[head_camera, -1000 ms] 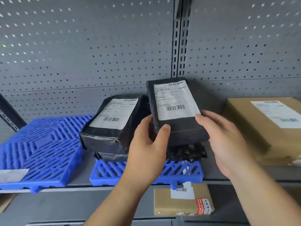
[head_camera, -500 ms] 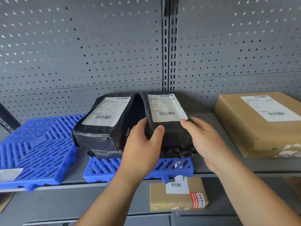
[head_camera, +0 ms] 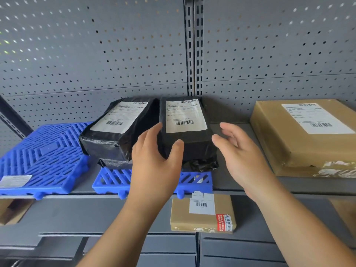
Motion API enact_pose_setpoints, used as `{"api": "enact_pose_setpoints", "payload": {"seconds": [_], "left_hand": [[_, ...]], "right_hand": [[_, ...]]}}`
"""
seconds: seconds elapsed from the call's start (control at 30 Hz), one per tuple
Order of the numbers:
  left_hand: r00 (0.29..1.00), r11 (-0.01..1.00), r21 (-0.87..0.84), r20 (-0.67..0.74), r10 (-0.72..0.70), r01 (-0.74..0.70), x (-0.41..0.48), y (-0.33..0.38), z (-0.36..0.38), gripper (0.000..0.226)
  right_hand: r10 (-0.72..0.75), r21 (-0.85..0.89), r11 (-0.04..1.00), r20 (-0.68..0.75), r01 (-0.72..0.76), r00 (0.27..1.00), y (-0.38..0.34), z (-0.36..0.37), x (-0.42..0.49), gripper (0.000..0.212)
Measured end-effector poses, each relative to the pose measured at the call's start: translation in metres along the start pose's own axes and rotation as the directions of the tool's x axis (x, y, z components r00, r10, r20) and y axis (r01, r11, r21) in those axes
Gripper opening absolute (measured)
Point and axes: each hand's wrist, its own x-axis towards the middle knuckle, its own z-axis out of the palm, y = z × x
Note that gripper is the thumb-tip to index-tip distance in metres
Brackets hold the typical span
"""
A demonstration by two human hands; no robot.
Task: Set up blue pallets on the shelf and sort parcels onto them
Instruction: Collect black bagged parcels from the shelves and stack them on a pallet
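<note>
Left grip (head_camera: 154,162) curls round the near left corner of a black plastic-wrapped parcel with a white label (head_camera: 186,132), thumb on its front. The right grip (head_camera: 242,151) hovers spread just beside it, apart. That parcel lies on a blue slatted plastic pallet (head_camera: 107,180) on the grey metal shelf (head_camera: 227,180), touching a second black wrapped parcel (head_camera: 115,135).

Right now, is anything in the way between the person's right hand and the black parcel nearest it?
Nothing visible. The right hand hangs open just off the right side of the right-hand black parcel, with only air between. The left hand grips its near left corner on the blue pallet.
</note>
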Motion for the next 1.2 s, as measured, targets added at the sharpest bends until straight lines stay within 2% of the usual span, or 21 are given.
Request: {"api": "enact_pose_setpoints", "payload": {"seconds": [0.23,0.37,0.43,0.57,0.7,0.77,1.0,1.2], "left_hand": [[0.992,0.993,-0.019,0.05,0.114,-0.113,-0.008,0.012,-0.003,0.056],[0.974,0.977,-0.069,0.091,0.21,-0.204,-0.004,0.018,-0.01,0.054],[0.955,0.96,-0.091,0.115,0.273,-0.263,-0.005,0.019,-0.014,0.053],[0.902,0.915,-0.148,0.17,0.396,-0.374,-0.012,0.014,-0.019,0.05],[0.847,0.876,-0.221,0.24,0.474,-0.428,-0.028,0.012,-0.015,0.049],[0.817,0.861,-0.262,0.287,0.501,-0.436,-0.038,0.015,-0.007,0.049],[0.65,0.791,-0.347,0.451,0.611,-0.503,-0.08,0.045,0.035,0.05],[0.387,0.716,-0.396,0.639,0.665,-0.575,-0.133,0.083,0.092,0.049]], "right_hand": [[-0.007,-0.099,0.995,-0.075,-0.001,0.997,-0.002,-0.012,-0.023,0.05],[-0.011,-0.147,0.989,-0.142,-0.01,0.99,-0.012,-0.019,-0.042,0.064],[-0.017,-0.177,0.984,-0.198,-0.019,0.98,-0.016,-0.02,-0.055,0.066],[-0.033,-0.236,0.971,-0.297,-0.04,0.954,-0.017,-0.018,-0.083,0.055],[-0.036,-0.346,0.932,-0.394,-0.112,0.919,-0.013,-0.018,-0.118,0.057],[-0.019,-0.347,0.926,-0.443,-0.152,0.896,-0.009,-0.022,-0.138,0.057],[-0.011,-0.359,0.888,-0.64,-0.286,0.769,-0.001,-0.067,-0.204,0.056],[0.028,-0.355,0.825,-0.751,-0.439,0.66,0.011,-0.133,-0.263,0.056]]}}
